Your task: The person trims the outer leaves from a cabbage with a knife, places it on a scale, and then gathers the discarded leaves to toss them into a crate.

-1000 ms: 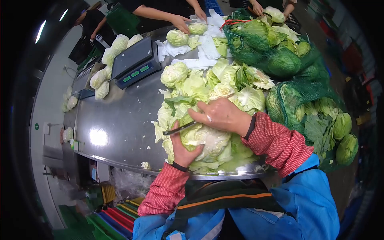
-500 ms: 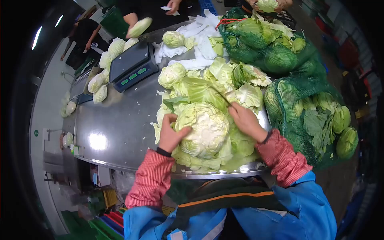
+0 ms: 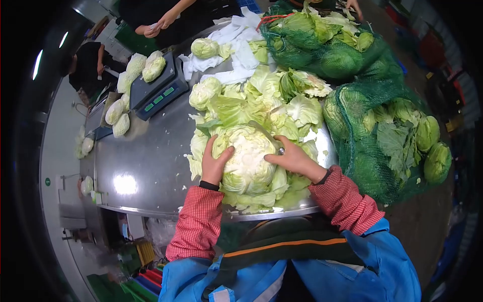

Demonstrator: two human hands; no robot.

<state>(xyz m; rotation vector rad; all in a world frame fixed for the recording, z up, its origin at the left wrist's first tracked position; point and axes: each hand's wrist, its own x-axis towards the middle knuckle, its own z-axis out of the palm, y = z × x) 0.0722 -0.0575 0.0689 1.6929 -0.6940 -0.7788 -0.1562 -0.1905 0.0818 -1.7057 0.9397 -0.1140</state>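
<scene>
A large pale green cabbage (image 3: pixel 249 163) rests on loose leaves near the table's front edge, its whitish cut base facing up. My left hand (image 3: pixel 215 160) lies on its left side, thumb and fingers apart. On its right side is my right hand (image 3: pixel 292 157), with the fingers closed round a knife (image 3: pixel 266 133) whose dark blade points up and left over the cabbage's far edge. The thumb of that hand touches the cabbage. Loose leaves (image 3: pixel 234 109) are heaped behind and around it, with a smaller cabbage (image 3: pixel 205 93) at the heap's left.
A scale (image 3: pixel 158 89) holding a cabbage (image 3: pixel 153 68) stands at the back left, beside net-wrapped cabbages (image 3: pixel 121 125). Green net bags (image 3: pixel 362 171) of cabbages line the right. White sheets (image 3: pixel 236 41) lie at the back. Co-workers' hands (image 3: pixel 163 22) show beyond the table (image 3: pixel 151 166).
My right hand has moved left onto the cabbage with the knife. The large leaf behind has dropped onto the heap. A cabbage now sits on the scale, and the co-worker's hand has left it.
</scene>
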